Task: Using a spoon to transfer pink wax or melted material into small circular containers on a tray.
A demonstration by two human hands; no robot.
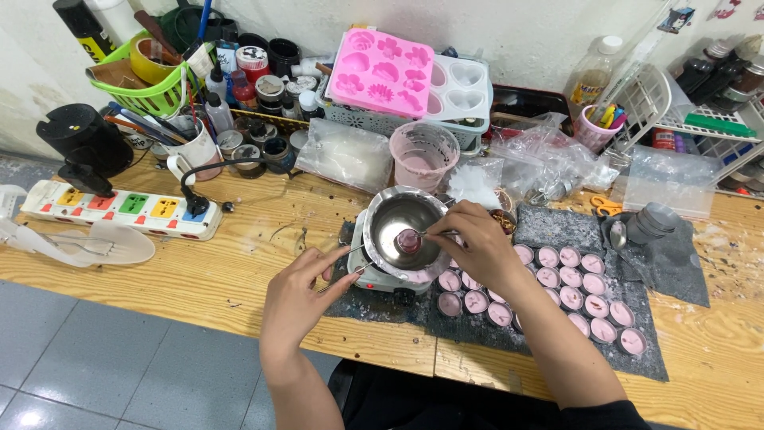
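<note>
Two tins (489,302) half hidden under right hand (477,247)

A wooden bench (239,271) carries a power strip (119,209) and dark mats (557,227).

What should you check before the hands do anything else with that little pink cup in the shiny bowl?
1. Right hand grips the spoon: ok.
2. Spoon tip at the small pink cup: ok.
3. Cup sits inside the metal bowl: ok.
4. Left hand steadies the bowl's handle: ok.
5. Bowl rests level on the white burner: cannot tell.
6. Filled pink cups stand clear of the bowl: ok.
</note>
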